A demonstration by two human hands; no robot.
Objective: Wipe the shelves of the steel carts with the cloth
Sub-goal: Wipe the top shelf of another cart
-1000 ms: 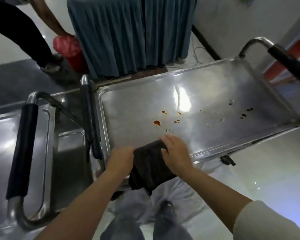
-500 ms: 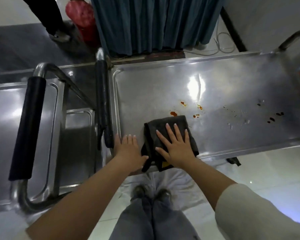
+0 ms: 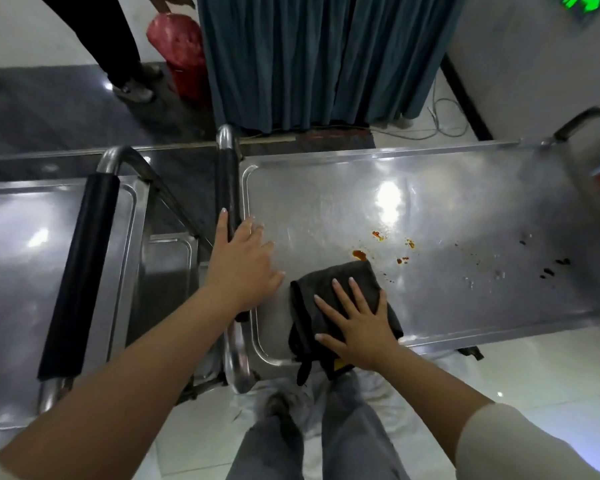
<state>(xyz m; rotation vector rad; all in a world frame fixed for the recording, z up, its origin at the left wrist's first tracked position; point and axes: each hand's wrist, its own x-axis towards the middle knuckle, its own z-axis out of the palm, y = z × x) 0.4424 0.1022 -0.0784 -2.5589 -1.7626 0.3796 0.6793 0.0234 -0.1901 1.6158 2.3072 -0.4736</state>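
Observation:
A dark folded cloth (image 3: 307, 289) lies on the near left part of the right steel cart's top shelf (image 3: 465, 209), one corner hanging over the front rim. My right hand (image 3: 357, 323) presses flat on it, fingers spread. Just beyond the cloth are orange sauce stains (image 3: 359, 253), and dark spots (image 3: 555, 266) sit further right. My left hand (image 3: 243, 265) lies over this cart's black handle (image 3: 227, 181), thumb on its left side and fingers straight over the shelf edge.
A second steel cart (image 3: 14, 237) with its own black handle (image 3: 80, 271) stands close on the left. Blue curtains (image 3: 309, 57) hang behind. Another person's leg (image 3: 115, 36) and a red bag (image 3: 177, 36) are at the back left. Cables (image 3: 444, 123) lie on the floor.
The cloth went from held in both hands at the shelf's front edge to flat under my right hand. My left hand moved away from me, up onto the cart handle.

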